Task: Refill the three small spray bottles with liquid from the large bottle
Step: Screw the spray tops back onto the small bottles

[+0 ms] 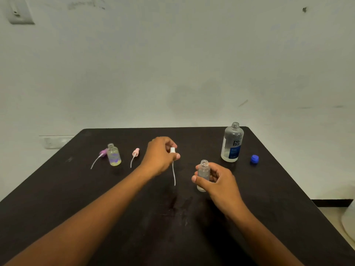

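Standing uncapped, the clear large bottle [232, 144] wears a blue label.

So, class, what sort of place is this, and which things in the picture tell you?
Probably a plain room indoors, perhaps at home: a dark table pushed against a bare, scuffed white wall, with a wall switch plate at upper left. Nothing marks it as a lab or shop.

it looked like a plain room in a home or small office rather than a lab: a bare, scuffed off-white wall [172, 64] with a switch plate [19, 13] near its upper left corner. a dark table [153, 227] stood against that wall, and pale floor tiles [334, 217] with a dark skirting strip [332, 202] showed at the right.
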Demonstrator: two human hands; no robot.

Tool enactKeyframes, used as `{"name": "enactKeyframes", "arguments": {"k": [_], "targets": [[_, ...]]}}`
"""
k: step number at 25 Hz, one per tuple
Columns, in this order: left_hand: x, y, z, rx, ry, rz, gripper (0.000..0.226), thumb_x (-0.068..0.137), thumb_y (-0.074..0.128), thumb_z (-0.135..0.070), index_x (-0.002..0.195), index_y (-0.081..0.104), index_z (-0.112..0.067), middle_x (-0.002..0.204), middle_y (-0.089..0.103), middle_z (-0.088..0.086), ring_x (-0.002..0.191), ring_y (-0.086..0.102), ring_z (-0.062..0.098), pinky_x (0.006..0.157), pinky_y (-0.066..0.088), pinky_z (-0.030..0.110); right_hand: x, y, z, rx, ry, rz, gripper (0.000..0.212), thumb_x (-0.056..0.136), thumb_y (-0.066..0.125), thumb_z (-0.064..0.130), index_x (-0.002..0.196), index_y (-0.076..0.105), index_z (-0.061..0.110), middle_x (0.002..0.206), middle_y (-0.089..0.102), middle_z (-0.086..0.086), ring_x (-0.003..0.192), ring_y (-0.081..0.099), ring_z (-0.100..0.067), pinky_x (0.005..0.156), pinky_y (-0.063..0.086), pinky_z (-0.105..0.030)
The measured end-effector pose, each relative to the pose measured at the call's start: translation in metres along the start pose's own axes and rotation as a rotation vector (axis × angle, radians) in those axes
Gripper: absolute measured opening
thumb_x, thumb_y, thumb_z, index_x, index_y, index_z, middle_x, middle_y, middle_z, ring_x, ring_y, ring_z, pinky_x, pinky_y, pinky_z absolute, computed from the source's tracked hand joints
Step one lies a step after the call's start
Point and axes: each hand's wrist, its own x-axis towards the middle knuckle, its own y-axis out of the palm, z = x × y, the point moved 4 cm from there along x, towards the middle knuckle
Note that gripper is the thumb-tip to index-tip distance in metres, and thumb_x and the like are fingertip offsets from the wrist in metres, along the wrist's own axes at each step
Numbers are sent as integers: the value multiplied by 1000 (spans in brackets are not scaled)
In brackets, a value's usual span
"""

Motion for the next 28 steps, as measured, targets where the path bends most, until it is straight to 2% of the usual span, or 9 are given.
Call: {"name": "enactKeyframes", "arguments": {"k": [5, 7, 11, 17, 24, 28], "targets": [[-64, -63, -32, -217, 106, -128, 35, 68, 93, -15, 96, 73, -21, 88, 73, -1, 81, 71, 17, 77, 61, 28, -55, 22, 32, -9, -69, 23, 22, 86, 82, 24, 105, 73, 32, 96, 75, 16, 93, 71, -3, 82, 60, -27], [-89, -86, -49, -278, 187, -170, 33, 69, 93, -15, 95, 74, -20, 89, 75, -1, 86, 73, 17, 82, 62, 35, -79, 30, 43, 9, -91, 20, 19, 86, 81, 25, 103, 73, 30, 94, 75, 12, 92, 71, -7, 80, 61, -31], [-128, -124, -84, -356, 335, -242, 34, 71, 92, -18, 99, 74, -17, 91, 77, -2, 88, 75, 15, 85, 62, 38, -112, 41, 60, -6, -129, 1, 13, 86, 80, 27, 97, 73, 29, 91, 74, 9, 88, 70, -12, 79, 60, -37], [-157, -143, -120, -282, 465, -269, 36, 74, 91, -26, 104, 73, -19, 96, 75, -10, 89, 73, 7, 83, 62, 30, -133, 44, 87, 21, -186, -3, 14, 87, 80, 29, 99, 73, 31, 94, 72, 14, 89, 68, -9, 74, 58, -27], [-176, -142, -131, -250, 497, -268, 35, 74, 90, -26, 104, 72, -22, 95, 74, -13, 90, 71, 2, 76, 60, 18, -141, 37, 107, 76, -218, -18, 15, 86, 81, 27, 99, 74, 32, 90, 75, 4, 83, 72, -18, 75, 62, -43], [-189, -134, -131, -245, 496, -217, 33, 76, 88, -26, 104, 71, -22, 98, 74, -13, 93, 71, 2, 78, 60, 19, -142, 33, 117, 89, -241, -11, 14, 87, 79, 29, 100, 73, 32, 91, 74, 7, 84, 70, -13, 72, 61, -34]]}}
